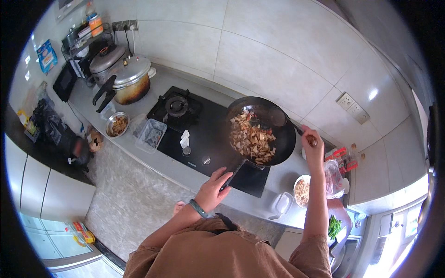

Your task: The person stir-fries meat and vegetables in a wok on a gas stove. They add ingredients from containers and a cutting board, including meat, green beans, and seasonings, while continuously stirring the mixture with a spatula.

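A black wok [286, 147] sits on the right side of the black glass gas hob [212, 139]. Chopped pale-brown pieces with bits of red [253, 137] lie in it, mostly toward its left and near side. My left hand [215, 189] grips the wok's dark handle [238, 170] at the near rim. A bracelet circles that wrist. In my right hand [313, 139] is a long-handled ladle or turner [278, 116], with a brown grip end showing at the fist. Its round dark head is inside the wok, near the far right wall.
A pressure cooker [134, 83] stands left of the bare burner [176, 106]. A steel bowl of food [117, 125] and a clear plastic container [151, 135] are by the hob's left edge. On the right are a white bowl of shredded food [301, 191] and a plastic box [283, 203].
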A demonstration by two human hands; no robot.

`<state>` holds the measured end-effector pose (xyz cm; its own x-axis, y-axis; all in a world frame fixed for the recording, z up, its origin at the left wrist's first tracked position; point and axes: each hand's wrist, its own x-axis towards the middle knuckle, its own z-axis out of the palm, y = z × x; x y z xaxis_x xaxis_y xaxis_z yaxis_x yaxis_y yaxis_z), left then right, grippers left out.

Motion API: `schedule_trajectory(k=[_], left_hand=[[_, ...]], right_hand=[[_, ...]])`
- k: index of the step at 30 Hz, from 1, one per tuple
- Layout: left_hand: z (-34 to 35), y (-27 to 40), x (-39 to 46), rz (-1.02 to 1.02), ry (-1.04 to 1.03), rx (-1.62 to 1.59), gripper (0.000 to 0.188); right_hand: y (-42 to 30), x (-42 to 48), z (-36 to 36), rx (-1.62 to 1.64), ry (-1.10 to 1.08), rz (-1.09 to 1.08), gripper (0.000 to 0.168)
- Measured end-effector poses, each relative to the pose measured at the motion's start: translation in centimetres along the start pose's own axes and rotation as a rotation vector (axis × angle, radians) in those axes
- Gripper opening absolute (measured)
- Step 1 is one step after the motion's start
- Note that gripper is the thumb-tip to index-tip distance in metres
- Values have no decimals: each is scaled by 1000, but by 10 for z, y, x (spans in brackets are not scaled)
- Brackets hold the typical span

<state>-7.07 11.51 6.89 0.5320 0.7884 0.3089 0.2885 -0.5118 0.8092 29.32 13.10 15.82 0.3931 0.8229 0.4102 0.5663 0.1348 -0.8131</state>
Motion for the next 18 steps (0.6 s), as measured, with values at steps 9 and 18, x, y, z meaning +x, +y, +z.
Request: schedule_trajectory(k=[9, 18], left_hand=[[1, -2, 0, 16, 13, 7, 48], [1, -3, 1, 6, 1, 8, 47]], right_hand=[[-33, 19, 56, 265, -284, 15, 9], [-143, -79, 5, -309, -686, -307, 16]])
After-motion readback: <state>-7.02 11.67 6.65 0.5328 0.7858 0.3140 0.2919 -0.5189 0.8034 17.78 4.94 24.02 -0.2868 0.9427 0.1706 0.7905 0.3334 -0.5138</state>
